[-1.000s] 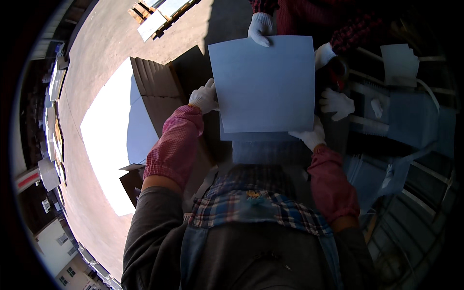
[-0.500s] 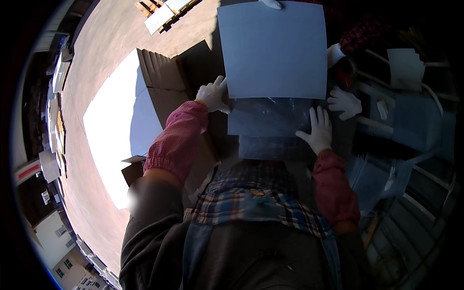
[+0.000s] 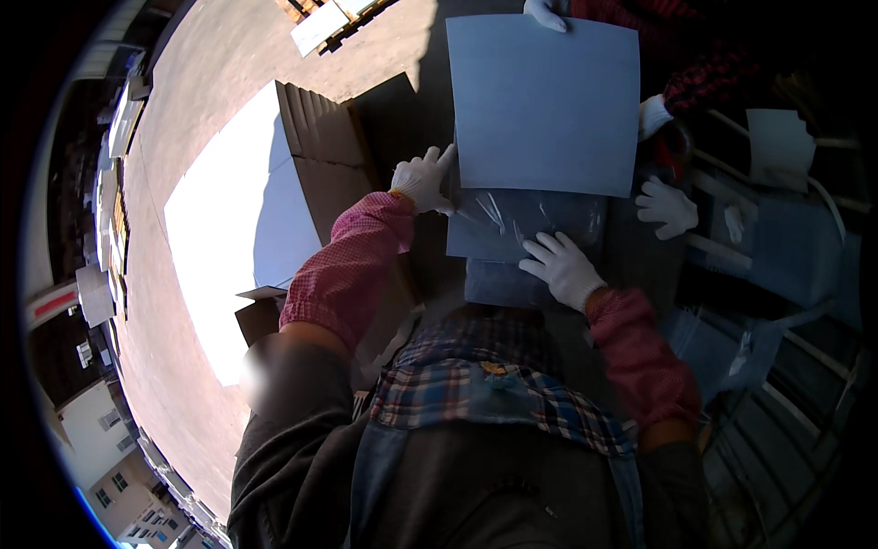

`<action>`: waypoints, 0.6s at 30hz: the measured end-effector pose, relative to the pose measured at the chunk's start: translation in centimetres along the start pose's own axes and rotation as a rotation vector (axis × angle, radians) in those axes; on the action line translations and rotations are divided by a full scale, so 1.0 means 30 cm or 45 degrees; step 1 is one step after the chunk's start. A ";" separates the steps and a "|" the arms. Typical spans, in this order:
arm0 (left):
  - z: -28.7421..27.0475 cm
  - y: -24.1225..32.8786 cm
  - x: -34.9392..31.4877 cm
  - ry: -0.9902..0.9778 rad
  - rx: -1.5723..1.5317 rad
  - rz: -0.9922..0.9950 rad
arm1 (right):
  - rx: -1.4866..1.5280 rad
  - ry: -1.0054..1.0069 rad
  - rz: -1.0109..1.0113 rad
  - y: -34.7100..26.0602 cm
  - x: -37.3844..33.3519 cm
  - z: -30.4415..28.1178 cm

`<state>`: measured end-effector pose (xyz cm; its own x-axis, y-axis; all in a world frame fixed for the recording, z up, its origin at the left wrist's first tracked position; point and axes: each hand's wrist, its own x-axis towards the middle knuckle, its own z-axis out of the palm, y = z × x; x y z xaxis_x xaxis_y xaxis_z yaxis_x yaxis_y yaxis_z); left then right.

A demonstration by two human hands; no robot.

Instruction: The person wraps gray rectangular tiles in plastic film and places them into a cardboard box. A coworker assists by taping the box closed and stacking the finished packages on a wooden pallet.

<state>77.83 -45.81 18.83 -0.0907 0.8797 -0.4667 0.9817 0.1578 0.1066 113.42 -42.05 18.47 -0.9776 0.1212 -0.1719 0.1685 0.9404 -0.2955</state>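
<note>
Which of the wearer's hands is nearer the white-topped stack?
Left. The left hand is just to the right of the white-topped stack, with a gap in view; the right hand is farther right, at the glossy sheet.

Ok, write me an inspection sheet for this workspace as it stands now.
Surface: mostly hidden, details unclear.
Job's things: plain pale upper sheet; lower sheet nearer the wearer, with glossy streaks.
Left hand: gloved, open, at the sheets' left edge.
Right hand: gloved, fingers spread over the lower sheet; contact unclear.
Clutter: white glove right of the sheets.
Cables: nothing seen; right side dark.
Surroundings: co-worker's gloved hand at the upper sheet's far edge; white-topped stack at left.
</note>
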 end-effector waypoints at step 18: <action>0.069 0.321 -0.296 0.536 0.113 0.590 | 0.162 0.029 0.058 -0.092 0.119 0.047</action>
<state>88.43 -53.04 22.20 0.3069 0.9517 -0.0023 0.9433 -0.3039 0.1335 109.63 -44.65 17.33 -0.9710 0.1713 -0.1666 0.2258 0.8862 -0.4046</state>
